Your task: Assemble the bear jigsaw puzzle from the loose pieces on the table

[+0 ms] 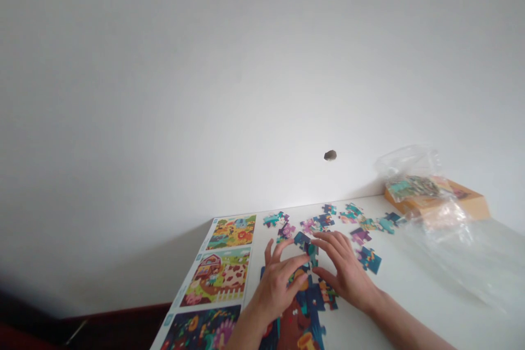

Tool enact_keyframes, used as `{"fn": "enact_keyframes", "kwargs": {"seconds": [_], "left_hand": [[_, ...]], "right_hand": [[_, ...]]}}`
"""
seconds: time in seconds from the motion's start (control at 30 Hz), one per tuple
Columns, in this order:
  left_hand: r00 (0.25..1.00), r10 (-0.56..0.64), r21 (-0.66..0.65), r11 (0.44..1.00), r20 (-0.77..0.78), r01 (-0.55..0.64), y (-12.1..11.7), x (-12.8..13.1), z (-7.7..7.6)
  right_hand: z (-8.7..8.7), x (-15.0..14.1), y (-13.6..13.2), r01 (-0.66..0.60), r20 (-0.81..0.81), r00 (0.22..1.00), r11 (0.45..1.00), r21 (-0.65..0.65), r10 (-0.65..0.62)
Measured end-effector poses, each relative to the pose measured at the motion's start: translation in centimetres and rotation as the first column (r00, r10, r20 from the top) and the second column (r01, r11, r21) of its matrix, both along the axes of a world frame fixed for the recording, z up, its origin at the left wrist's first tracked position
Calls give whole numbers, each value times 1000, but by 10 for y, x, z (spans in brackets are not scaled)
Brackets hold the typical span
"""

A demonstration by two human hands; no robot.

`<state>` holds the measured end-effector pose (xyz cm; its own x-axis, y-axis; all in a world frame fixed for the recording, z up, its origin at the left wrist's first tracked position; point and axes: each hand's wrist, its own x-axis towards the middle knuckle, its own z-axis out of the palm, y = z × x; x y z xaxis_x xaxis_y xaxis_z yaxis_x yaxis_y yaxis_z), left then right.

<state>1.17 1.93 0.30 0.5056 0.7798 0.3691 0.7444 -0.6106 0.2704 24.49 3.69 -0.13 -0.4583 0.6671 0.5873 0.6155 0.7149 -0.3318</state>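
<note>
A partly joined jigsaw puzzle (294, 320) lies on the white table, showing a brown animal figure against dark blue. Over its upper left side is my left hand (279, 279), fingers spread, with the index fingertip at a dark teal puzzle piece (313, 251). From the right, my right hand (343, 265) reaches to the same piece, its thumb and fingers stretched out and apart. Another dark blue piece (302, 239) sits just beyond, near the fingertips of both hands. My fingers hide part of the joined section, and neither hand visibly lifts anything.
Loose puzzle pieces (370, 258) and small joined clusters (276, 219) lie beyond and right of my hands. A picture sheet (246, 279) runs along the left table edge. At the back right, clear plastic bags (414, 161) rest on a yellow box (473, 205), against a white wall (246, 93).
</note>
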Motion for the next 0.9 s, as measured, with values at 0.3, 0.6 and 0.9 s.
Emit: {"fn": "enact_keyframes", "kwargs": {"seconds": [0.3,0.6,0.9], "left_hand": [[998,-2,94,996,69,-4,2,0,-2],[996,-30,188,982,80,14,0,-2,-1],[994,-27,213,977,106,4,0,-3,-2]], "right_hand": [[4,0,-2,-64,-13,998,996,60,65],[10,0,-8,-115,-14,993,990,85,116],[7,0,-7,-115,-9,993,989,93,116]]}}
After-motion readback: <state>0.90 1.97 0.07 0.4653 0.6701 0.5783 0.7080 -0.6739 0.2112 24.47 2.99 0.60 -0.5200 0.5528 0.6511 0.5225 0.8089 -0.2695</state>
